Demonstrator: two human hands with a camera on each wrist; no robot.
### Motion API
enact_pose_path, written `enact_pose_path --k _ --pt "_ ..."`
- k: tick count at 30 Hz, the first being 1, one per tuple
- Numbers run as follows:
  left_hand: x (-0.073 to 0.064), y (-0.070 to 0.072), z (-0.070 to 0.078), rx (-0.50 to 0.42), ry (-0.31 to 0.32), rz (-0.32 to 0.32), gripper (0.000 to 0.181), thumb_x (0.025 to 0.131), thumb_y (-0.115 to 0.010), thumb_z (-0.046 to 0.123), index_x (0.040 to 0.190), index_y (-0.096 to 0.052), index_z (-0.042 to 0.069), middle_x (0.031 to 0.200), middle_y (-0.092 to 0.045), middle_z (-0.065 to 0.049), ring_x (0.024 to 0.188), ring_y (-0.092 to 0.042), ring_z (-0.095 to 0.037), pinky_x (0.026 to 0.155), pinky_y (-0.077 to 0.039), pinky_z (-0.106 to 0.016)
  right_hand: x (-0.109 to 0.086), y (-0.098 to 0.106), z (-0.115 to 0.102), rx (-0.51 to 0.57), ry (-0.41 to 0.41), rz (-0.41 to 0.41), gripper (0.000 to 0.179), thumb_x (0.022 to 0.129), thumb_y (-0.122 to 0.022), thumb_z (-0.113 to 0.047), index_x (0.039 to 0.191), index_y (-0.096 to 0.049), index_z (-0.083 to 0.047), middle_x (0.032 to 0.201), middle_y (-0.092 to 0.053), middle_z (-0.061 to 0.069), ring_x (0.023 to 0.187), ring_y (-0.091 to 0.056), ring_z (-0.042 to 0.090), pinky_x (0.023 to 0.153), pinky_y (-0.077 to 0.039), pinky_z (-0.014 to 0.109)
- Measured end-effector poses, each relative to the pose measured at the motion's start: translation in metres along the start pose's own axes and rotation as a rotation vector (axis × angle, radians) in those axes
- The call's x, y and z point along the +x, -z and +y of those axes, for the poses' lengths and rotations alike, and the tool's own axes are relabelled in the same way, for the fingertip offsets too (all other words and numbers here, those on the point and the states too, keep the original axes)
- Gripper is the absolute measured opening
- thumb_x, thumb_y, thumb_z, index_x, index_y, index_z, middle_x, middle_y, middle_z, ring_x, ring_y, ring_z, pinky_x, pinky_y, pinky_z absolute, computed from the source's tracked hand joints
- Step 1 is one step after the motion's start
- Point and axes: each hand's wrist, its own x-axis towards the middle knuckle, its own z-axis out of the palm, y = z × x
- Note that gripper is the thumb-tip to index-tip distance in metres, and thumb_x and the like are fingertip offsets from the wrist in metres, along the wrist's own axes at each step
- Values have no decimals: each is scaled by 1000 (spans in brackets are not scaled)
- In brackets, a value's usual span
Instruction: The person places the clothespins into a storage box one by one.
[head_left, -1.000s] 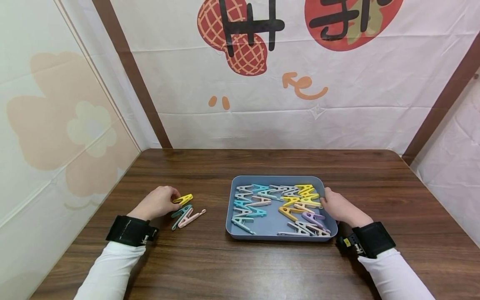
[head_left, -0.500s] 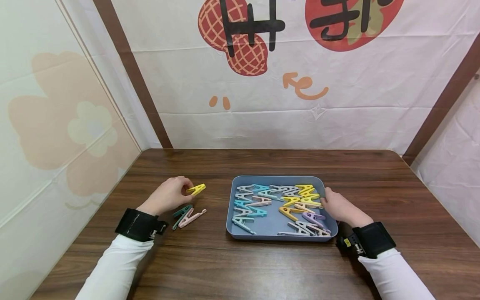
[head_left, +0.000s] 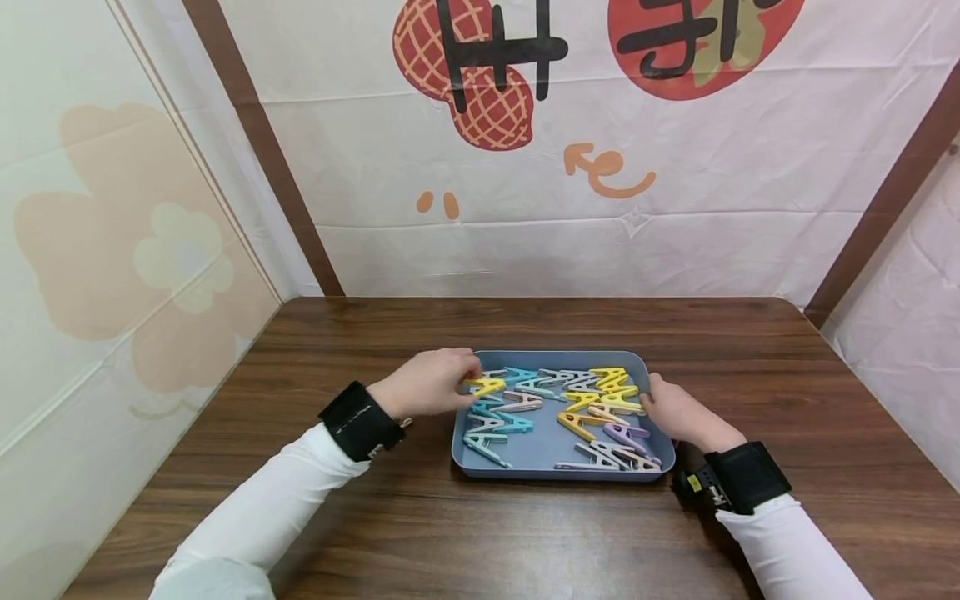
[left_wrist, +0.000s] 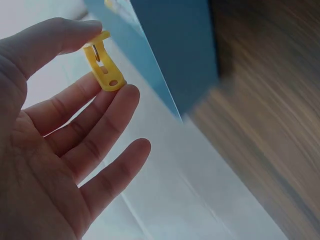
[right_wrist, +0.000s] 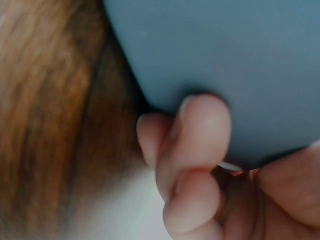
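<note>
My left hand pinches a yellow clothespin over the left rim of a blue-grey tray. In the left wrist view the yellow clothespin sits between thumb and fingertips, its little wire spring showing. The tray holds several clothespins: blue and grey ones on the left, yellow ones and a purple one on the right. My right hand grips the tray's right rim. Close up in the right wrist view, curled fingers press against the tray's wall.
The tray stands on a brown wood-grain table. White printed cloth hangs behind the table and at both sides. My left wrist strap and sleeve cover the spot where a teal and a pink clothespin lay.
My left hand has lifted the yellow clothespin from the table's left side and carried it right, to the tray. My right hand keeps its grip on the tray, which has not moved.
</note>
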Motion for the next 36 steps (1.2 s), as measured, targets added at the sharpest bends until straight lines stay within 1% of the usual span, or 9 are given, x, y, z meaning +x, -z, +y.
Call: enact_pose_path --k 3,7,10,13,18,21,26,31,36 --pt "15 -5 15 22 -73 -69 20 86 -74 22 100 -68 9 90 -60 -2 70 -48 -11 61 -43 -26 1 0 1 -1 -4 2 35 102 -39 -8 124 -33 19 87 -49 17 71 -53 23 53 -42 33" --pt "30 -12 30 48 -122 -154 19 86 -73 24 98 -68 11 91 -60 1 73 -50 -10 63 -43 -24 2 -1 2 -1 -5 0 35 102 -39 -9 124 -34 18 85 -49 16 67 -52 22 52 -43 33" --pt "39 -17 39 103 -148 -194 17 87 -73 28 96 -68 14 88 -59 5 73 -49 -8 62 -42 -22 2 -1 2 -1 5 0 34 102 -39 -9 123 -34 18 84 -48 15 65 -51 21 52 -42 33" --pt "45 -22 47 152 -175 -214 16 87 -73 29 95 -68 16 84 -57 8 72 -49 -7 61 -40 -21 2 -1 2 1 10 0 34 102 -39 -9 122 -33 18 82 -47 15 63 -51 21 51 -42 33" --pt "51 -27 55 184 -197 -242 17 87 -74 29 97 -68 16 86 -58 8 73 -50 -5 62 -40 -20 2 -1 2 6 -1 -6 34 102 -40 -9 123 -33 17 83 -47 15 65 -51 22 52 -42 33" --pt "52 -27 57 202 -197 -262 18 87 -74 30 96 -67 16 86 -59 7 72 -49 -6 62 -40 -20 2 -1 2 5 -5 -6 32 102 -40 -9 122 -34 17 84 -47 15 66 -52 22 52 -42 33" --pt "54 -27 59 229 -207 -286 18 85 -76 30 94 -68 17 85 -59 8 72 -49 -6 62 -41 -20 0 -2 2 17 -3 -8 31 102 -39 -8 121 -34 16 82 -47 14 62 -51 21 51 -43 34" --pt "58 -27 66 301 -236 -308 15 86 -76 26 95 -69 16 83 -61 7 69 -49 -6 60 -41 -20 0 -2 3 21 2 -2 31 102 -39 -8 121 -34 16 81 -47 14 61 -50 21 51 -43 34" --pt "61 -26 77 386 -241 -322 14 87 -74 24 97 -70 15 81 -62 6 64 -48 -6 55 -40 -19 0 -2 4 21 3 -4 33 103 -38 -9 123 -33 17 82 -47 14 61 -50 21 51 -43 34"
